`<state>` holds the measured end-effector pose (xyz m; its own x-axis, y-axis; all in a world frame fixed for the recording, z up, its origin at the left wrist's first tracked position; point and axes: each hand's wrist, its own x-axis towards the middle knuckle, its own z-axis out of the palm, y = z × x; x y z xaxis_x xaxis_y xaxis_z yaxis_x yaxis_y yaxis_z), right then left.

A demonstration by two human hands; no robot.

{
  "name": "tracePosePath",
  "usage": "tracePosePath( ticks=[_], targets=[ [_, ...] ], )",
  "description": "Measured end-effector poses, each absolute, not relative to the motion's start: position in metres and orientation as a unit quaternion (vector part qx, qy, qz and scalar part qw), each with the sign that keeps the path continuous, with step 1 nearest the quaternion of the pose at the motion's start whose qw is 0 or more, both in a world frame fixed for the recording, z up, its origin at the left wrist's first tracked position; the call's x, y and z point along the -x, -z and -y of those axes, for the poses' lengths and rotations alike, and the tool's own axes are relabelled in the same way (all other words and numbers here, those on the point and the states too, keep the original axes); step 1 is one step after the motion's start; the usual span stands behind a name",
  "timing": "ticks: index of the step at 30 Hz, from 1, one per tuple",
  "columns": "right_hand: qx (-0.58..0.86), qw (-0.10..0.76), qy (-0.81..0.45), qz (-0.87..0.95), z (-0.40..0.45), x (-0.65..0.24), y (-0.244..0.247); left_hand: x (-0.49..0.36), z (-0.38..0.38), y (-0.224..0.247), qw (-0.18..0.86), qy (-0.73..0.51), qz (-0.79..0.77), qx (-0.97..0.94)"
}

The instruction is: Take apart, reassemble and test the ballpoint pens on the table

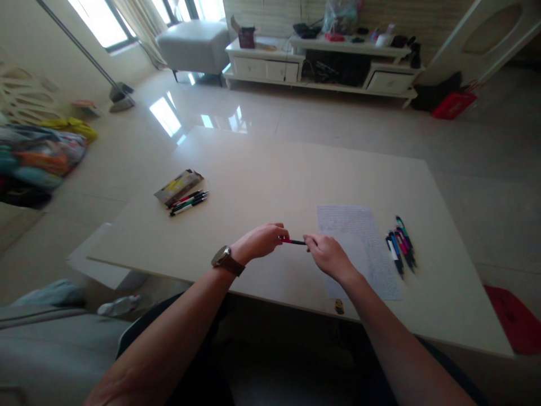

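Above the near part of the white table (270, 186), a red and black pen (296, 242) is held level between my two hands. My left hand (264, 238), with a watch on the wrist, pinches its red end. My right hand (328, 254) grips the black end, above a sheet of paper (376, 254) covered in small writing. Several pens (399, 248) lie in a group to the right of the sheet. On the left of the table, more pens (188, 203) rest beside an opened pen box (180, 187).
A small dark and yellow sticker (338, 307) is at the table's near edge. Beyond the table are a white TV cabinet (266, 67) and a grey ottoman (192, 48). Bags (42, 155) are heaped on the left; a red object (513, 318) is low on the right.
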<state>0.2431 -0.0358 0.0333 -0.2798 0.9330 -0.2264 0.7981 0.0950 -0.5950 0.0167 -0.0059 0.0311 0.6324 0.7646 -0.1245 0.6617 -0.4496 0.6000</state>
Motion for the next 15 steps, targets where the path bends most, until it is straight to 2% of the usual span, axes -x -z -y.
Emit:
tracePosePath(
  ticks=[4, 15],
  targets=[
    [0.579, 0.088, -0.279, 0.761, 0.034, -0.228, -0.032, -0.015, 0.002, -0.03, 0.316, -0.094, -0.411, -0.85],
    [0.514, 0.267, -0.317, 0.751, 0.034, -0.213, -0.031, 0.006, 0.01, -0.03, 0.319, -0.095, -0.437, -0.835]
  ],
)
